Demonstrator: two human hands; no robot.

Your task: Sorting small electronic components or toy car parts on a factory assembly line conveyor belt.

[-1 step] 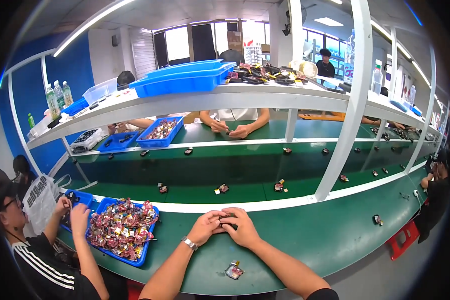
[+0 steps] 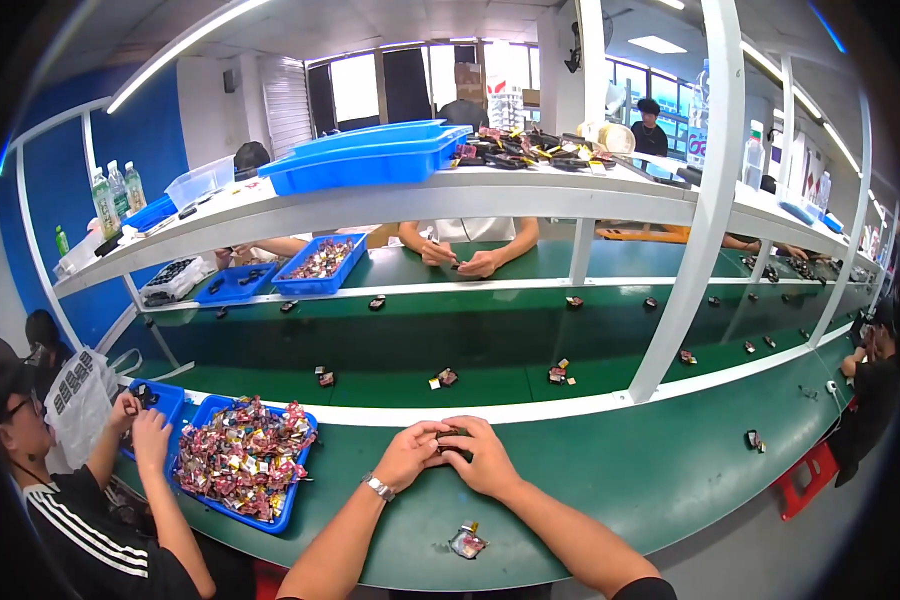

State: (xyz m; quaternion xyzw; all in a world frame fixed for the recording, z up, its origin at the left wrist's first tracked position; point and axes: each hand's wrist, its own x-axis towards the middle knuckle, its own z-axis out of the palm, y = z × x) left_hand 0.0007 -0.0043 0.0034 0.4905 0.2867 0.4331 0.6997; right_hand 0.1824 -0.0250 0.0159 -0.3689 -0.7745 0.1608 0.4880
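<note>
Far left, a co-worker in a dark striped-sleeve top sits with both hands raised over a small blue bin. Just right of that, a larger blue tray heaped with small colourful wrapped parts sits on the green surface. Next, the person's left hand (silver wristwatch on that wrist) is curled narrow, fingertips pinching a small dark part. The part sits between both hands, just above the surface at its near middle, mostly hidden by the fingers. The right hand is closed around the same part from the other side, touching the left hand. Below the hands, near the front edge, one small wrapped piece lies alone. Further back on the middle belt, scattered small dark parts are spaced well apart. Across the surface another person's hands work on something small (too small to tell). The upper shelf carries a long blue bin and bottles at its left end. Far right, a small dark part lies on the surface, and a person in black sits at the edge.
</note>
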